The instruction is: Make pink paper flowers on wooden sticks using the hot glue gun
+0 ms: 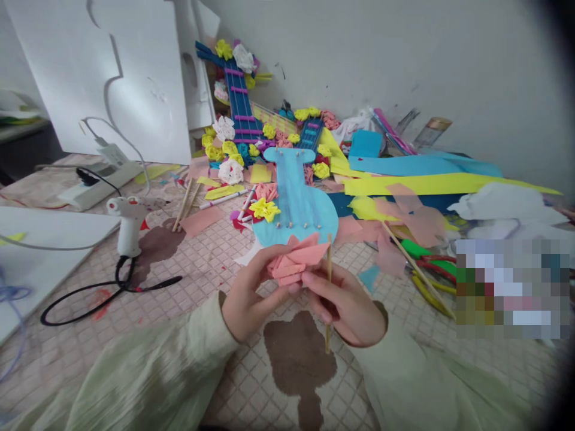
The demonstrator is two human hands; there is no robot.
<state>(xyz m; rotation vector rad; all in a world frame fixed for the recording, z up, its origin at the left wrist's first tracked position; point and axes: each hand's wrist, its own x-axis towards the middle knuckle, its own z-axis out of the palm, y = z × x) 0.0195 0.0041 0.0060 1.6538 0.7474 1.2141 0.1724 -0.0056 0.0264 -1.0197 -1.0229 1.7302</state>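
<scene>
My left hand (254, 293) is closed around a bunched flower of pink crepe paper (296, 263), its thumb along the lower edge. A thin wooden stick (329, 257) stands nearly upright in my right hand (348, 299), whose fingertips also pinch the right edge of the pink paper. Just beyond the hands lies a light-blue guitar-shaped cutout (296, 191) with strings and small pegs. One yellow paper flower (265, 210) sits on its left side. The palm sides of both hands are hidden.
A white hot glue gun (130, 224) with a looped black cord stands at the left, near a power strip (99, 185). Dark-blue guitar cutouts (242, 102) and paper flowers are heaped at the back. Scissors (433, 269) and crepe-paper strips (449, 184) lie at the right.
</scene>
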